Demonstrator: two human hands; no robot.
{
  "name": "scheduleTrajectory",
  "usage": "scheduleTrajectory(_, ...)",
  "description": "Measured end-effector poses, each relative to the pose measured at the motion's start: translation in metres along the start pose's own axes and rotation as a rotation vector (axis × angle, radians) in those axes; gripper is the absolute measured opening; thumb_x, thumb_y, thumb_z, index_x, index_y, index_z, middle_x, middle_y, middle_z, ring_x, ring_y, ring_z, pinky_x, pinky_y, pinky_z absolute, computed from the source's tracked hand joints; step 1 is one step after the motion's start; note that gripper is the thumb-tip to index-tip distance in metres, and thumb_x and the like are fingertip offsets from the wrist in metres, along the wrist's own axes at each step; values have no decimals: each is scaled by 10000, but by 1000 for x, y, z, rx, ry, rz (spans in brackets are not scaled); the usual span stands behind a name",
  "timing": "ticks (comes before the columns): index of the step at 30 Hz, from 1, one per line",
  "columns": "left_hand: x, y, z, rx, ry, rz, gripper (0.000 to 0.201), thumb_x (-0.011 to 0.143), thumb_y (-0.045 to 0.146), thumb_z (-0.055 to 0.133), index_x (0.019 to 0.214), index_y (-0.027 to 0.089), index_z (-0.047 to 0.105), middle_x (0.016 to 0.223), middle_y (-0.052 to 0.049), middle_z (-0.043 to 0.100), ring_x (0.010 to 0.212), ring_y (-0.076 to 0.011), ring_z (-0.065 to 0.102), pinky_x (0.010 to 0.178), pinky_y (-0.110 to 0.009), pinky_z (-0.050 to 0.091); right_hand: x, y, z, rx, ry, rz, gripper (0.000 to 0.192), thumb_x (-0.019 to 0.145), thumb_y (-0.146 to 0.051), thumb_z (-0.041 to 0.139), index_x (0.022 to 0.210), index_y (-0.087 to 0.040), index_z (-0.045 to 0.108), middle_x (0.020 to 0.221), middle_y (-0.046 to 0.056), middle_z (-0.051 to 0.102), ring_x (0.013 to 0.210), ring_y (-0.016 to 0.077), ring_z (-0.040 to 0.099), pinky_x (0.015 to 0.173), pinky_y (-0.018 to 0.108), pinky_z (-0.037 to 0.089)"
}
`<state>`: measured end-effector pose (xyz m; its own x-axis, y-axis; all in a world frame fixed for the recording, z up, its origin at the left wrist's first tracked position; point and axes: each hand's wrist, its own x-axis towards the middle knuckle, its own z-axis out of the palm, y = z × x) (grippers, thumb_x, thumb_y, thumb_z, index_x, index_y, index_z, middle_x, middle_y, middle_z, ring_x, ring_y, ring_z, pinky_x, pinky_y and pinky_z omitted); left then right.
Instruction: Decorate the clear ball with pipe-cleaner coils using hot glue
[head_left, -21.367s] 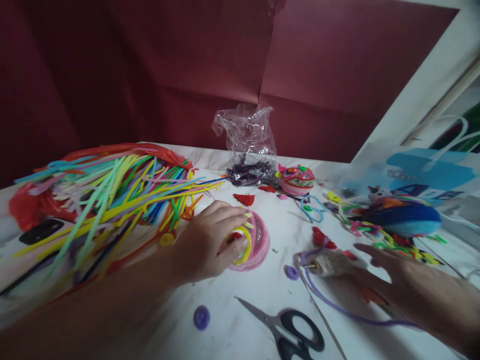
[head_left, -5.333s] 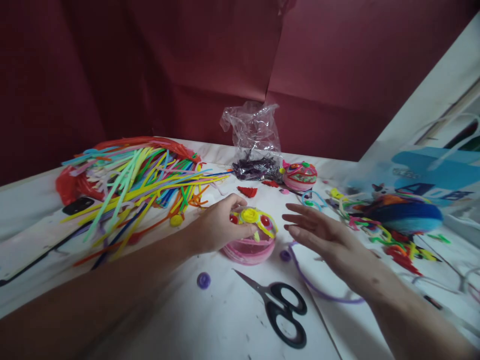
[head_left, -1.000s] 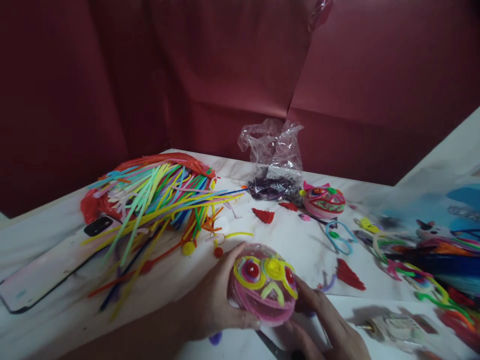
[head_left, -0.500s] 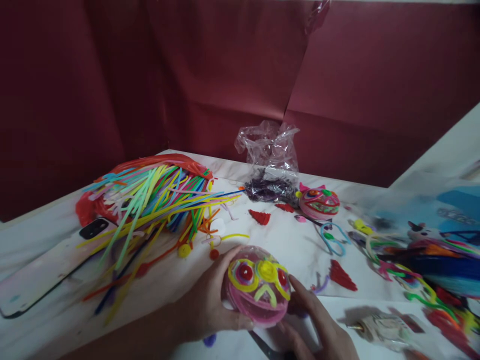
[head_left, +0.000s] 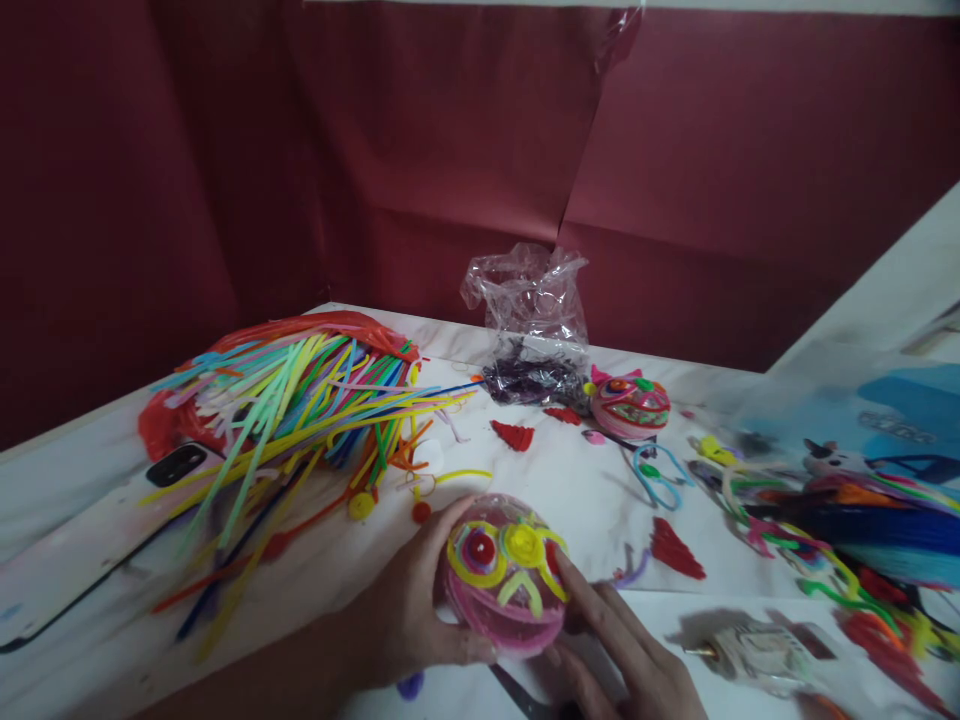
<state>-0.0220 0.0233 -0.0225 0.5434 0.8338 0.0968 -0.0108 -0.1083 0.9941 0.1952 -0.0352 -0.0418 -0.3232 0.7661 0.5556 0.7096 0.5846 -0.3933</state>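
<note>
Ball [head_left: 506, 590] at near centre: we clasp its left side with our left hand [head_left: 420, 610], thumb in front; our right hand [head_left: 626, 645], fingers parted, touches its right side.

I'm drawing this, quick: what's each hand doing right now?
Left hand: holding the pink ball by its side.
Right hand: touching the ball's other side; can't tell if it's gripping.

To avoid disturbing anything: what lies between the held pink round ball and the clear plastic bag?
In the head view, a red fuzzy triangle lies between ball and bag, another red piece farther right.
</note>
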Motion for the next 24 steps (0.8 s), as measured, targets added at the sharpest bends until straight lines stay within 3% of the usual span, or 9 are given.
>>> scheduleTrajectory(7, 0, -1, 0, 1, -10, -3, 936, 567, 245, 775, 1355, 223, 269, 1398, -120, 380, 1239, -338, 408, 1004, -464, 389, -2, 0, 2, -80, 11, -17, 482, 992, -265, 316, 1448, -239, 160, 1059, 88, 521, 897, 153, 584, 705, 181, 529)
scheduleTrajectory(14, 0, -2, -1, 27, -6, 15, 920, 566, 178, 767, 1347, 235, 284, 1369, -99, 425, 1244, -316, 411, 1039, -459, 348, -5, -2, 5, -27, 10, 161, 547, 989, -404, 316, 1453, -228, 87, 904, 32, 577, 716, 123, 602, 637, 174, 530)
scheduleTrajectory(20, 0, 2, 1, -34, -10, 18, 892, 573, 204, 773, 1334, 232, 308, 1363, -106, 429, 1220, -316, 438, 982, -433, 419, -4, -3, 5, 18, 44, 113, 477, 982, -365, 341, 1419, -214, 224, 952, 63, 555, 754, 135, 590, 653, 171, 522)
scheduleTrajectory(24, -1, 1, 1, -25, -8, -12, 917, 568, 230, 777, 1346, 242, 291, 1365, -107, 428, 1212, -329, 445, 962, -448, 431, -5, -1, 7, 40, 37, 99, 481, 985, -373, 337, 1423, -217, 213, 994, 78, 543, 767, 137, 589, 660, 175, 527)
